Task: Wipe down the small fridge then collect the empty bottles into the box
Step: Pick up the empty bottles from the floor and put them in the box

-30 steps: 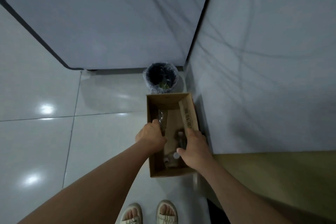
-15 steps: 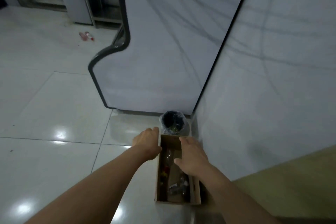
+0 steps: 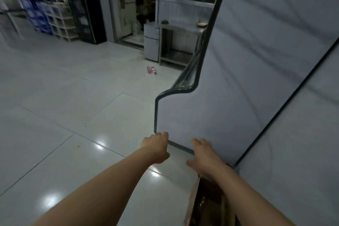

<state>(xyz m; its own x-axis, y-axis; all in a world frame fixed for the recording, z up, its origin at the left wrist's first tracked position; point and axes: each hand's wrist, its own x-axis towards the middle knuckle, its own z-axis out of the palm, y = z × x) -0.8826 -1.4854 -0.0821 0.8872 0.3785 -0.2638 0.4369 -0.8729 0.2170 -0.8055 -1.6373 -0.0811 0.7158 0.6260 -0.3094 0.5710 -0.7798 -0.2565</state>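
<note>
Spanning the far left of the scene, stacked blue crates point(image 3: 36, 14) fill light-coloured shelving against the far wall, with a tall dark cabinet point(image 3: 86, 5) just to their right. White glossy floor tiles point(image 3: 73, 97) cover the ground from there to the near edge and carry several bright light reflections. Nearer the middle, the left hand point(image 3: 156, 147) reaches forward over the tiles with fingers loosely extended and holding nothing; its fingertips lie in front of the lower corner of the large grey panel point(image 3: 238, 97). On the far floor, a small pinkish bottle point(image 3: 151, 70) lies on its side, well apart from both hands. Beyond it stands the small fridge point(image 3: 151, 42), white and low, just beside a metal table point(image 3: 181, 42) with an open frame. The right hand point(image 3: 204, 157) extends forward with fingers relaxed and slightly spread, also holding nothing, above the far end of the cardboard box point(image 3: 192, 205). That box sits on the floor at the near edge, against the foot of the wall point(image 3: 293, 152) to its right, and its dark interior holds clear bottles point(image 3: 203, 202), only partly visible beneath the right forearm. The grey panel, edged by a dark curved trim point(image 3: 192, 82), occupies the right of the scene and meets the wall at a dark seam.
</note>
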